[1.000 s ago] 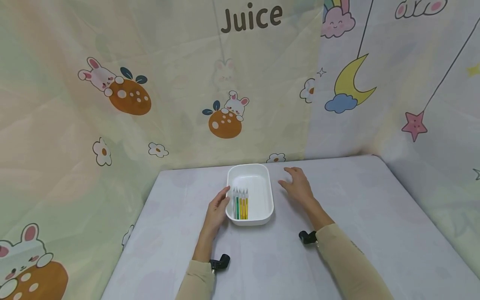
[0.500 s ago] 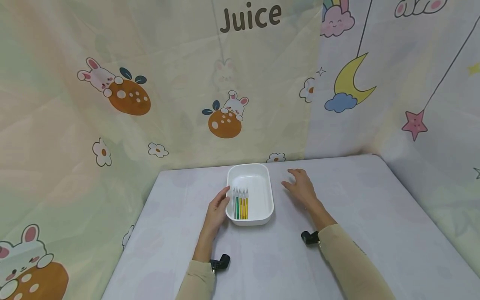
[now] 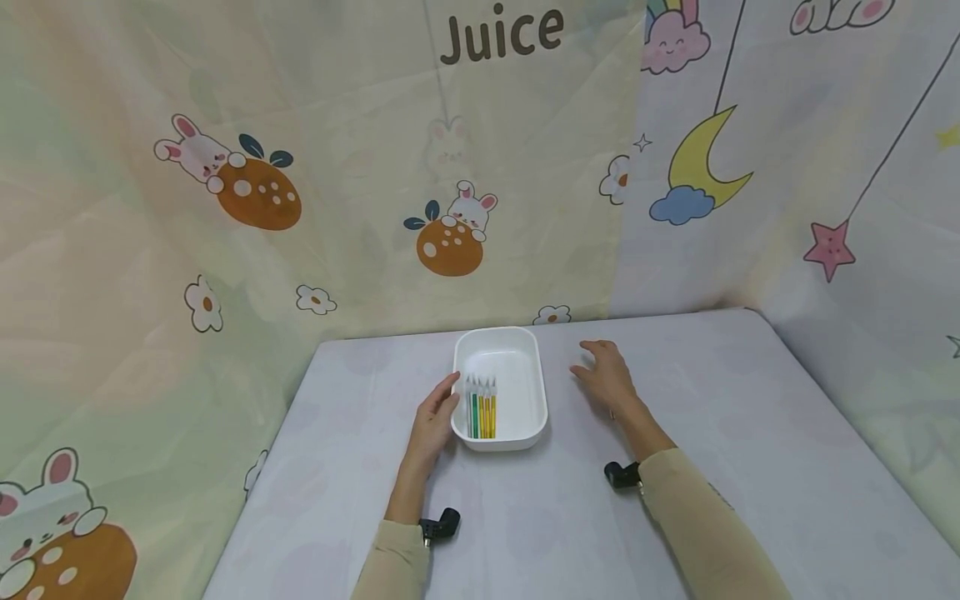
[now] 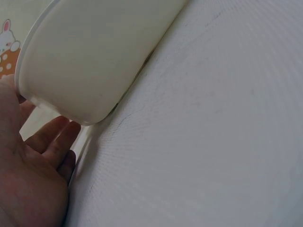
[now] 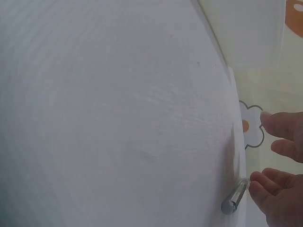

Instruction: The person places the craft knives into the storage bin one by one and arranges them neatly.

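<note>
A white tray [image 3: 525, 400] stands near the far edge of the table. Several slim pens [image 3: 483, 417] with grey, green and yellow barrels and pale pointed ends lie side by side in its left part. My left hand [image 3: 432, 421] holds the tray's left side, its thumb at the rim and the other fingers against the outer wall. To the right of the tray hovers my right hand [image 3: 609, 379], thumb and forefinger apart. In the right wrist view, its lower fingers curl at a short grey, clear-ended pen [image 5: 235, 196]; most of that pen is hidden by the fingers.
A pale cloth covers the table [image 3: 697, 433]. Behind it and at both sides hang printed curtains [image 3: 360, 167] that meet the table's far edge. Each wrist carries a small black camera [image 3: 621, 476].
My right hand has drawn a little to the right, away from the tray, and a small end of something now shows beneath its wrist. The left hand and the tray have not moved.
</note>
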A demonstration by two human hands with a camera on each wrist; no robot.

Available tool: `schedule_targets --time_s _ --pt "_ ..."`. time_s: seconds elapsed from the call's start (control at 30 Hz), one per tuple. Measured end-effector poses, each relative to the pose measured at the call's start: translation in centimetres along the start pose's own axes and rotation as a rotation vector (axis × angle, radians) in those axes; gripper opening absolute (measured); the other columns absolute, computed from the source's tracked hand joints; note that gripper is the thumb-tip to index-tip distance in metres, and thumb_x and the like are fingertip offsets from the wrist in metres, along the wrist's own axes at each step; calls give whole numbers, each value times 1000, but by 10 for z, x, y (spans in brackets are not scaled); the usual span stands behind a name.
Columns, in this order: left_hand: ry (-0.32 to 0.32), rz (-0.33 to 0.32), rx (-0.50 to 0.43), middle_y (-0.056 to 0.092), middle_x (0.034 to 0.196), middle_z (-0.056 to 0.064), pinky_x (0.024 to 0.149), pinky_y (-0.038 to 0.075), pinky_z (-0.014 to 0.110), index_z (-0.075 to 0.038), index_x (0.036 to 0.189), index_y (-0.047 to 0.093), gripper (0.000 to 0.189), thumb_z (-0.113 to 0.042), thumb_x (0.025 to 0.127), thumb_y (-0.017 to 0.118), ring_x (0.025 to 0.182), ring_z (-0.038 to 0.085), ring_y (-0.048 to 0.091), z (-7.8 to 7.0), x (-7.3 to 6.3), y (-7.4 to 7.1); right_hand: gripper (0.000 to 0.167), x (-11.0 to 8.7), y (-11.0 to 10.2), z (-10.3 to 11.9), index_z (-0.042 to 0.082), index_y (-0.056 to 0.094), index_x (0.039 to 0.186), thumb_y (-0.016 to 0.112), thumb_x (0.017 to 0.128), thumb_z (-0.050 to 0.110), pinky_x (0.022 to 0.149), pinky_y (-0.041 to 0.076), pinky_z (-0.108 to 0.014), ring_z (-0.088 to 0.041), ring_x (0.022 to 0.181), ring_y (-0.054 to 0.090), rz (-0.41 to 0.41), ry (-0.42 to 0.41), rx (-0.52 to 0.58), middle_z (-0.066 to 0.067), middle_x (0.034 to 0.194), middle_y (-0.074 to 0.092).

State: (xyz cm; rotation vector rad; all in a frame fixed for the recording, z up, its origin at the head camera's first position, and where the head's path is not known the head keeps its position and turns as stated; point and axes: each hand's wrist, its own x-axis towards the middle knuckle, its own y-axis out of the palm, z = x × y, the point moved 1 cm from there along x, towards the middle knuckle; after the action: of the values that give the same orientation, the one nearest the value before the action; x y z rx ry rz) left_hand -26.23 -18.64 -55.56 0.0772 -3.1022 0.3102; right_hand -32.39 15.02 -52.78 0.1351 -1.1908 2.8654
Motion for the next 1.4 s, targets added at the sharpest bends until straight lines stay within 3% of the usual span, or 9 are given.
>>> schedule_targets --time_s 0.2,0.3,0.43,0.67,1.0,1.27,1.4 --pt "9 9 -1 43 164 -9 128 27 51 -32 150 55 42 -33 108 54 157 21 32 -1 0 0 58 0 -2 -4 -4 50 149 69 99 20 122 33 -62 -50 146 38 -7 4 10 -33 155 38" --pt "5 8 0 44 163 -11 128 27 51 -35 149 56 41 -33 108 54 157 20 32 -1 -1 0 57 0 -2 -5 -6 50 148 68 100 19 122 32 -62 -51 146 37 -12 7 11 -34 155 38" --pt "8 10 -18 45 162 -11 129 27 50 -36 148 58 40 -31 108 55 157 21 32 -1 0 0 54 0 -1 -8 -8 53 144 66 100 20 121 34 -64 -52 144 39 -16 26 -24 -35 152 42" --pt "32 28 -42 42 166 -2 129 26 51 -24 152 54 44 -29 108 54 158 23 30 -1 0 -1 52 -1 1 -11 -10 59 138 67 99 23 119 36 -65 -54 140 42 10 40 -89 -34 144 53" --pt "31 23 -41 43 164 -7 129 25 51 -25 152 54 45 -32 108 55 158 24 29 -1 0 -1 53 -4 0 -8 -12 62 133 70 97 26 111 41 -66 -55 132 46 20 34 -199 -34 140 54" --pt "13 16 -36 44 163 -11 128 27 51 -27 151 55 44 -33 107 56 158 22 32 0 1 0 53 -5 -2 -8 -11 54 142 66 98 15 121 36 -60 -50 142 42 28 35 -79 -33 150 45" --pt "4 13 -40 44 163 -11 128 27 50 -29 151 55 44 -32 107 55 158 21 32 0 0 0 52 -6 -2 -8 -10 53 144 65 97 8 116 43 -58 -48 137 48 21 28 2 -31 149 45"
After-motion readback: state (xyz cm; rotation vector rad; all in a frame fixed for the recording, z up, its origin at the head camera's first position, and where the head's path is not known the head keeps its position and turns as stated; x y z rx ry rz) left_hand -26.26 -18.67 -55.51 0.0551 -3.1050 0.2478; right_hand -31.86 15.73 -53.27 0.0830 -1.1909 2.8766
